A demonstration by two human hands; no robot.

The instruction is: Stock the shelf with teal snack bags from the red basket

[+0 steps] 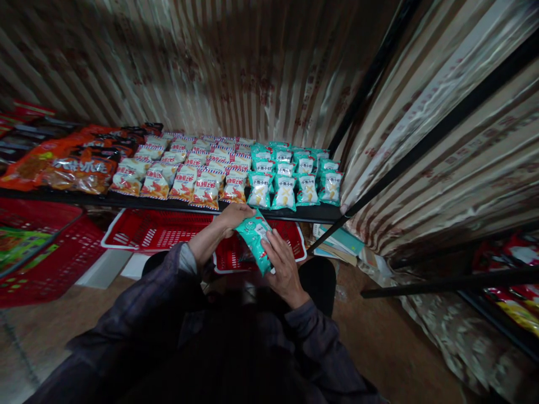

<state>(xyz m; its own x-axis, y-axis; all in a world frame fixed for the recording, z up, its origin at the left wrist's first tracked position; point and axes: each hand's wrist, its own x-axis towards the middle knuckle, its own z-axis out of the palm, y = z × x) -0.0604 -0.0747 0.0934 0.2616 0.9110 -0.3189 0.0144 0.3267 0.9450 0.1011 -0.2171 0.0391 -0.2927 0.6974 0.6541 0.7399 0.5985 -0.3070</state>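
Observation:
A teal snack bag is held in front of me, above a red basket and just short of the shelf edge. My left hand pinches its upper left end. At its lower right side, my right hand grips it with fingers lying across the front. Rows of matching teal snack bags stand on the black shelf, right behind the held one. To their left are rows of white and orange snack bags.
Orange and black snack bags fill the shelf's left part. Red baskets sit below, one at left holding green packets. Black poles cross at right before a striped curtain. Boxes lie under the shelf's right end.

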